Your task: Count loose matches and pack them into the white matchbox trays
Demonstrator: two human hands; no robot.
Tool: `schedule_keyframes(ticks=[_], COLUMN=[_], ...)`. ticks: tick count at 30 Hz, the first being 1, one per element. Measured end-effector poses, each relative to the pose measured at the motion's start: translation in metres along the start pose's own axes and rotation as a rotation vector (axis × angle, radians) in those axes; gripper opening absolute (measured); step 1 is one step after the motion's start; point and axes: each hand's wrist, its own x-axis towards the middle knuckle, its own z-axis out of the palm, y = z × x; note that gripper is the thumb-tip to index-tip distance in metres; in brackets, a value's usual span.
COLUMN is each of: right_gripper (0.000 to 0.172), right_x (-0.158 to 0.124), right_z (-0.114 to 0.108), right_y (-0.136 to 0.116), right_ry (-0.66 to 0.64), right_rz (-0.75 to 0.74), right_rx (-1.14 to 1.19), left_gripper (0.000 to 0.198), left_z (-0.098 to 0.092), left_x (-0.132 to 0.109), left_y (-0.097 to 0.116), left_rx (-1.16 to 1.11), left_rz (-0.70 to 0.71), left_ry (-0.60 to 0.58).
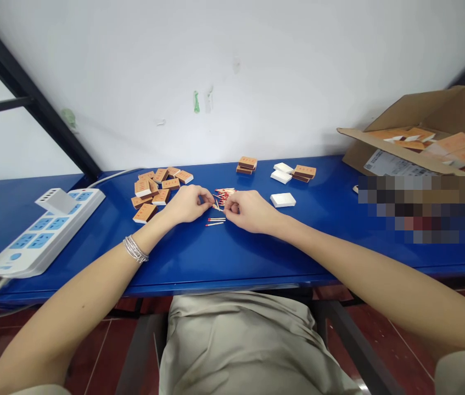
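A small heap of red-tipped matches (224,193) lies on the blue table (216,258). My left hand (188,204) and my right hand (247,211) meet just in front of the heap, fingers curled and pinched on a few matches (217,206) between them. Two or three loose matches (214,221) lie on the table below my hands. A pile of several orange matchboxes (156,189) sits left of my left hand, touching nothing I hold. A white inner tray (283,199) lies right of my right hand.
A white power strip (43,230) with a plugged adapter lies at the left. More orange boxes (247,164) and white trays (281,171) stand near the wall. An open cardboard carton (425,142) of matchboxes sits at the right end. The wall is close behind.
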Motion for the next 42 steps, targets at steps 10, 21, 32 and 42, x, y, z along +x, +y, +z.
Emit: schedule_keyframes(ticks=[10, 21, 32, 42], right_gripper=[0.018, 0.017, 0.019, 0.018], right_x=[0.007, 0.017, 0.007, 0.003], right_z=[0.007, 0.016, 0.002, -0.001], right_y=[0.000, 0.000, -0.003, -0.005], right_ry=[0.079, 0.054, -0.073, -0.111], right_rz=[0.114, 0.184, 0.029, -0.036], right_rx=[0.060, 0.014, -0.041, -0.021], left_gripper=[0.017, 0.017, 0.020, 0.019], left_z=[-0.002, -0.001, -0.002, 0.000], left_x=[0.001, 0.001, 0.002, 0.004], left_y=[0.000, 0.000, -0.003, -0.008], left_rx=[-0.011, -0.058, -0.069, -0.040], left_rz=[-0.003, -0.048, -0.039, 0.004], left_ry=[-0.014, -0.016, -0.011, -0.021])
